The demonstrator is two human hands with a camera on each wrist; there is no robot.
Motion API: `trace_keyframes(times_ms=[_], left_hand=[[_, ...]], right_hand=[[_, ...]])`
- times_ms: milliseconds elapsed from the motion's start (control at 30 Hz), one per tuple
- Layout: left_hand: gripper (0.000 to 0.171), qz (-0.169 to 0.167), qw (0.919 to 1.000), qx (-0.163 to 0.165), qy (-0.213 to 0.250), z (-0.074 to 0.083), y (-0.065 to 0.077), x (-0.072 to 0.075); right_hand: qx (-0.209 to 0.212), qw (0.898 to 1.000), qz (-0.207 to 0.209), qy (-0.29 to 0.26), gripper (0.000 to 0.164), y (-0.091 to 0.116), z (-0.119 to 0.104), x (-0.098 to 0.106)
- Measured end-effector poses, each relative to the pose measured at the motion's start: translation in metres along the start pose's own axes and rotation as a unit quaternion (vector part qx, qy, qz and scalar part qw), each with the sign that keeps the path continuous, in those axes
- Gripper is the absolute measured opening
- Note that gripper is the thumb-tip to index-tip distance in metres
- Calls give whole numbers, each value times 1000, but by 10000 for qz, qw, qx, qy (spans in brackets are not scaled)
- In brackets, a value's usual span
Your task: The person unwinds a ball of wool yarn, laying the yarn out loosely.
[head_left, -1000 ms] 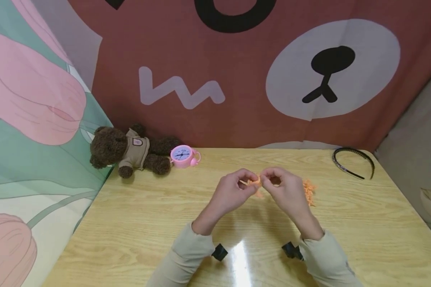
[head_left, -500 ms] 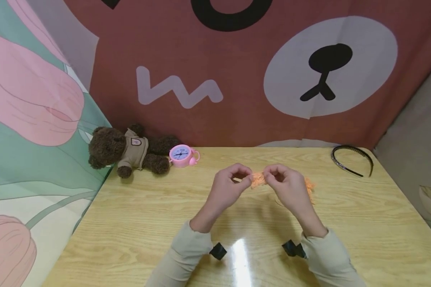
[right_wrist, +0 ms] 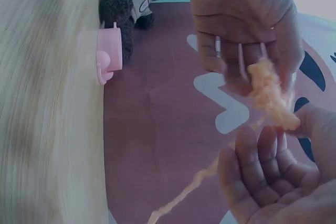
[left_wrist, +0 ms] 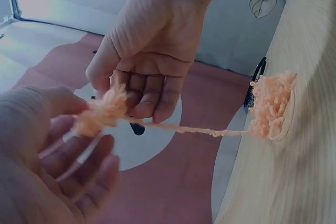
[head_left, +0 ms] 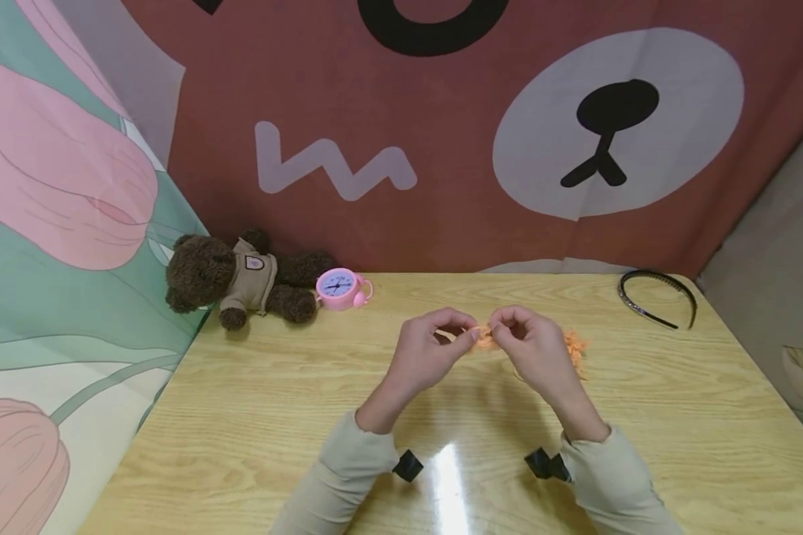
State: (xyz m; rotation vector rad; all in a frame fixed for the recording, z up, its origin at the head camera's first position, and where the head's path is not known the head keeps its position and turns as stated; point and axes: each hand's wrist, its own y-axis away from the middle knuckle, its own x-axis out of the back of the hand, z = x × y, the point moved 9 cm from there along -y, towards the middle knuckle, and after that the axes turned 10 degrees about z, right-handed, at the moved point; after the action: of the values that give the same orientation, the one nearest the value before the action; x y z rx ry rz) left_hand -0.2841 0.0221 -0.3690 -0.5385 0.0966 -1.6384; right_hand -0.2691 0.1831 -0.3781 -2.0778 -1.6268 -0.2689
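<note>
Between the two hands is a small fluffy piece of orange yarn work. My left hand pinches its left end between thumb and forefinger, while my right hand pinches the other end. The right wrist view shows the piece as a short, bumpy orange strip held above the table. From it a strand of yarn runs to a crinkled heap of orange yarn on the table, partly hidden behind my right hand in the head view. The fingertips cover the ends of the piece.
A brown teddy bear lies at the back left of the wooden table, with a pink alarm clock by its feet. A black headband lies at the back right. Printed cloth hangs behind the table.
The hands first drew slightly apart, showing more of the orange piece. Now the left fingertips are closer to the right ones again. Both hands keep their pinch.
</note>
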Motion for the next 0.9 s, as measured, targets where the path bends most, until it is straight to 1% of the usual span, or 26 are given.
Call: trace_keyframes(times_ms=[33,67,100,133,167,200,267,300,367,400,433,467,500,567,600,700,733,767,833,900], left_hand=[[11,56,9996,49,279,0,0,1],[12,90,9977,145,652,0,-1,3],[12,102,9932,290,1119,-1,-1,4],[13,81,9853,494,1632,-3,-2,4],[12,33,9726,790,2185,-6,-3,3],[11,-45,9554,1096,2744,-8,-3,1],[10,-261,9130,1735,3682,-14,-1,-5],[11,-377,8913,2042,4031,-17,0,-8],[14,-574,8532,2520,4530,-21,3,-15],[15,-651,8384,2676,4704,-23,4,-17],[16,-700,8264,2791,4840,-24,5,-19],[17,-713,8181,2858,4939,-25,5,-20],[17,-723,8142,2893,4981,-26,5,-20],[16,-710,8119,2948,4988,-27,5,-21],[15,-715,8139,2970,4942,-28,5,-21],[12,-753,8250,2995,4733,-28,6,-21],[10,-761,8274,3007,4681,-28,6,-21],[8,-790,8312,2992,4619,-28,6,-21],[8,-832,8383,2928,4524,-26,5,-20],[14,-822,8448,2863,4445,-26,3,-18]], right_hand=[[-129,9999,24,-51,20,-1,2,0],[-244,9997,40,-84,20,-1,5,1],[-349,9993,62,-138,21,-2,7,1],[-432,9988,93,-197,22,-2,8,2],[-461,9985,112,-283,23,-3,9,2],[-447,9983,111,-363,24,-3,9,2],[-285,9981,92,-532,27,-4,7,2],[-181,9975,28,-682,28,-5,5,0],[33,9950,-221,-977,30,-4,1,-5],[110,9926,-409,-1137,32,-3,0,-9],[177,9896,-603,-1296,32,-1,-2,-13],[226,9863,-803,-1423,32,0,-3,-18],[262,9841,-964,-1466,32,2,-4,-21],[342,9835,-1208,-1301,37,4,-5,-28],[382,9831,-1323,-1207,42,5,-5,-31],[505,9831,-1640,-638,61,8,-3,-39],[550,9817,-1763,-458,63,10,-3,-41],[568,9797,-1893,-347,62,11,-3,-42],[644,9776,-2002,-77,47,12,-2,-42],[686,9802,-1859,48,32,9,-2,-35]])
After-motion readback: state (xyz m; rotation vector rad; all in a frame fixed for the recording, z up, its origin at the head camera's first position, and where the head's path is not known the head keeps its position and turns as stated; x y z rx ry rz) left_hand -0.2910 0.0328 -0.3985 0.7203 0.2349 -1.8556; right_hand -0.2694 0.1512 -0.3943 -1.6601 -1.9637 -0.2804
